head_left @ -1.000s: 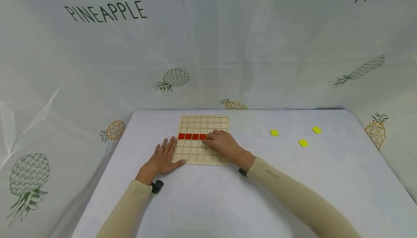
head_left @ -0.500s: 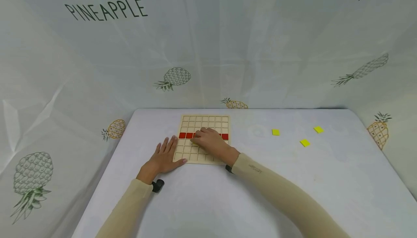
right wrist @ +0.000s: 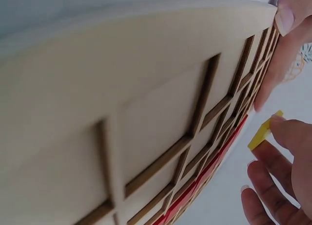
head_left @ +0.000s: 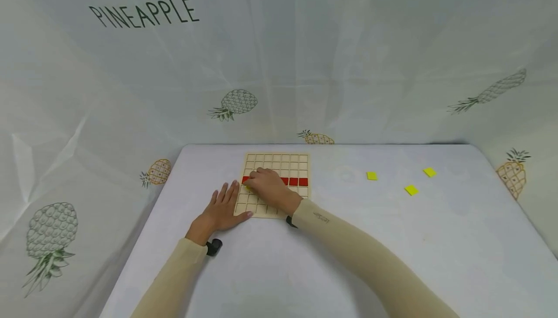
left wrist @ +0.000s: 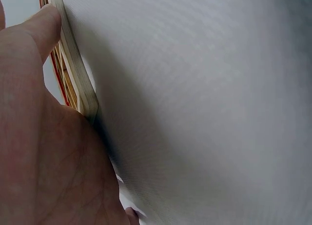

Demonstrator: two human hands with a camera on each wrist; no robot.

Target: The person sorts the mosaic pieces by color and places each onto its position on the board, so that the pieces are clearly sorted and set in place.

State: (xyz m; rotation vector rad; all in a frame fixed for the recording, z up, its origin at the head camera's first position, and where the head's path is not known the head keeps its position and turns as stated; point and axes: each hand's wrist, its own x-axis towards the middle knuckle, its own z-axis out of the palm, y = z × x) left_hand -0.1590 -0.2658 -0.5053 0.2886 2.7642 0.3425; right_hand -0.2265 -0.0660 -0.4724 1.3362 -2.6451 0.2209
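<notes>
Behind the gridded board (head_left: 287, 165), cloth (head_left: 279, 66) reads "PINEAPPLE".

left forearm (head_left: 174, 274): angled forward and inward | left hand (head_left: 221, 210): palm down, fingers slightly spread, thumb splayed out to the right | right forearm (head_left: 362, 255): reaching across leftward | right hand (head_left: 271, 187): near left fingertips, thumb (right wrist: 297, 137) and index finger (right wrist: 275, 161) in a pinch, other fingers loosely bent

right hand (head_left: 269, 186) hides part of the red row (head_left: 294, 181)
</notes>
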